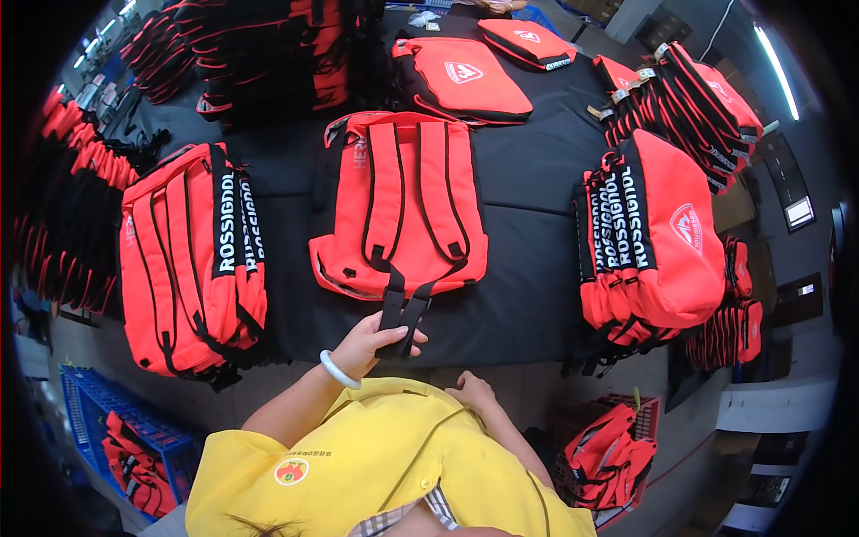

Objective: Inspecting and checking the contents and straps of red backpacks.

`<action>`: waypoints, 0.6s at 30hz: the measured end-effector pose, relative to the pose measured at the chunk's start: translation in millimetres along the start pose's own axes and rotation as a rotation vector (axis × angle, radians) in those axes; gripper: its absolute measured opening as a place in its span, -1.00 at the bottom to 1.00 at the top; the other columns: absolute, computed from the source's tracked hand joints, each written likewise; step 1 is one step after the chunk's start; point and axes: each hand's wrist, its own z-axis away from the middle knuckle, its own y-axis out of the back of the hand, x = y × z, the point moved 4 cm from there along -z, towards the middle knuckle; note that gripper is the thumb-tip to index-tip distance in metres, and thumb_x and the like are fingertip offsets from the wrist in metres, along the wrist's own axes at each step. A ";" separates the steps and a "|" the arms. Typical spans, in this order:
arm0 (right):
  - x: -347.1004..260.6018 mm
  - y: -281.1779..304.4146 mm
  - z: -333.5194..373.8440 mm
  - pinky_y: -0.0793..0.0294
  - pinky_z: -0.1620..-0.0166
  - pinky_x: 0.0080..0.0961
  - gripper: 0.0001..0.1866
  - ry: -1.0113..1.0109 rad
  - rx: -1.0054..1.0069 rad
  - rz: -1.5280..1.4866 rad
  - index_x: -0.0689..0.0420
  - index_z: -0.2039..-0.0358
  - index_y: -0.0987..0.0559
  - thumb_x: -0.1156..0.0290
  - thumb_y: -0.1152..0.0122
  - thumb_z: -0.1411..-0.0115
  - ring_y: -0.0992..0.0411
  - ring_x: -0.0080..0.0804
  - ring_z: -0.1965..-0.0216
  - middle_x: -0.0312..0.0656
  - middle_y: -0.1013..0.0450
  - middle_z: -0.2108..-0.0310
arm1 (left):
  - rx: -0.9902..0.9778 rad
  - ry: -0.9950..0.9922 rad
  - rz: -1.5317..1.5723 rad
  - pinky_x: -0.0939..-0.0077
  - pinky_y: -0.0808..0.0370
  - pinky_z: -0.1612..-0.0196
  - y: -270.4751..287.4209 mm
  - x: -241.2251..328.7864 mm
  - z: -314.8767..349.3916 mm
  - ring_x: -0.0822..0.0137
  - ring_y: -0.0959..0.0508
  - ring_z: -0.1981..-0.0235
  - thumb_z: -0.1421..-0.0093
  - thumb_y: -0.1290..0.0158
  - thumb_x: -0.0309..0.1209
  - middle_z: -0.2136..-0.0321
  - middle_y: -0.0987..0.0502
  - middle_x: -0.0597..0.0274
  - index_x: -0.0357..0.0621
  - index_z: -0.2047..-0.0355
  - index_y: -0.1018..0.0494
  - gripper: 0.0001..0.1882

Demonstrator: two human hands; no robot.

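Note:
A red backpack (413, 192) lies in front of me on the black-covered table, its two padded shoulder straps facing up and its bottom edge toward me. My left hand (374, 345), a pale bangle at its wrist, is closed around the black webbing straps (404, 309) at the bag's near end. The webbing is pulled toward me past the table edge. Close to my body, apart from the bag, my right hand (474, 392) has its fingers curled in. Whatever that hand may hold is hidden.
Stacked red backpacks stand left (170, 259) and right (680, 233) of the middle bag. More piles (259, 54) rise at the back, beside flat red bags (465, 76). Below the table sit a blue crate (94, 407) and a red crate (646, 430), both holding red bags.

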 end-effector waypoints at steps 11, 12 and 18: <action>40.3 -8.3 0.7 -0.53 -0.05 -0.28 -0.48 0.108 -0.178 -0.069 0.17 -0.06 -0.58 0.38 -0.26 -0.02 -0.58 -0.05 0.04 0.07 -0.59 0.07 | -0.008 -0.033 -0.007 0.34 -0.60 0.00 -5.4 -4.3 4.9 0.19 -0.66 0.07 -0.35 -0.04 -0.44 -0.06 -0.54 -0.06 -0.16 -0.15 -0.29 -0.62; 38.3 5.9 7.6 -0.54 -0.01 -0.29 -0.51 0.158 -0.146 -0.056 0.15 -0.04 -0.58 0.41 -0.24 -0.03 -0.59 -0.08 0.08 0.06 -0.60 0.12 | 0.016 -0.037 0.006 0.35 -0.60 0.00 -4.8 -3.7 4.7 0.20 -0.66 0.07 -0.36 -0.04 -0.44 -0.06 -0.54 -0.06 -0.14 -0.17 -0.28 -0.61; 8.3 93.2 74.8 -0.47 0.31 -0.53 -0.80 0.419 0.214 -0.419 0.21 0.15 -0.54 0.55 -0.02 -0.23 -0.49 -0.53 0.44 -0.24 -0.52 0.48 | -0.022 -0.117 0.020 0.38 -0.56 0.03 -15.9 -0.6 9.8 0.32 -0.64 0.14 -0.37 -0.02 -0.42 0.02 -0.59 -0.01 -0.10 -0.29 -0.20 -0.50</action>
